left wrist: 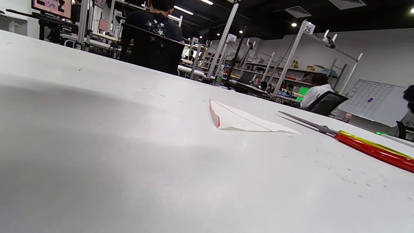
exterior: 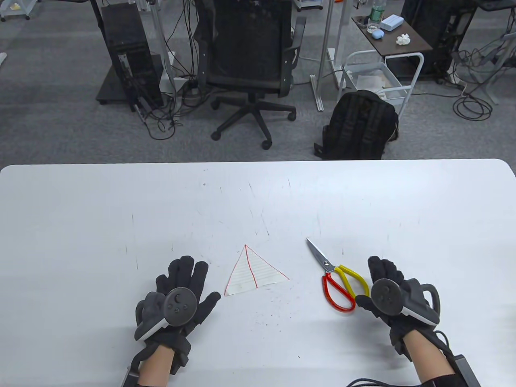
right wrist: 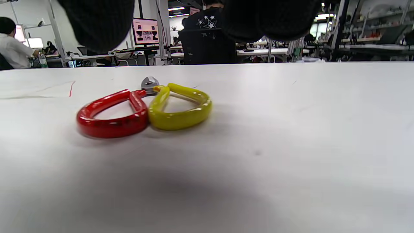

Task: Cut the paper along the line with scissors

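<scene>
A white triangular paper (exterior: 252,274) with red lines lies flat on the white table (exterior: 80,209), between my hands. It also shows in the left wrist view (left wrist: 245,121). Closed scissors (exterior: 336,278) with one red and one yellow handle lie to its right, blades pointing away; the handles show in the right wrist view (right wrist: 145,110). My left hand (exterior: 181,294) rests flat on the table, fingers spread, left of the paper and empty. My right hand (exterior: 387,286) is open and empty just right of the scissor handles; its fingertips (right wrist: 97,22) hang at the top of the right wrist view.
The table's far edge (exterior: 258,162) runs across the middle of the table view. Beyond it on the floor stand an office chair (exterior: 250,60), a black backpack (exterior: 358,125) and a computer tower (exterior: 129,56). The table carries small scratches and specks.
</scene>
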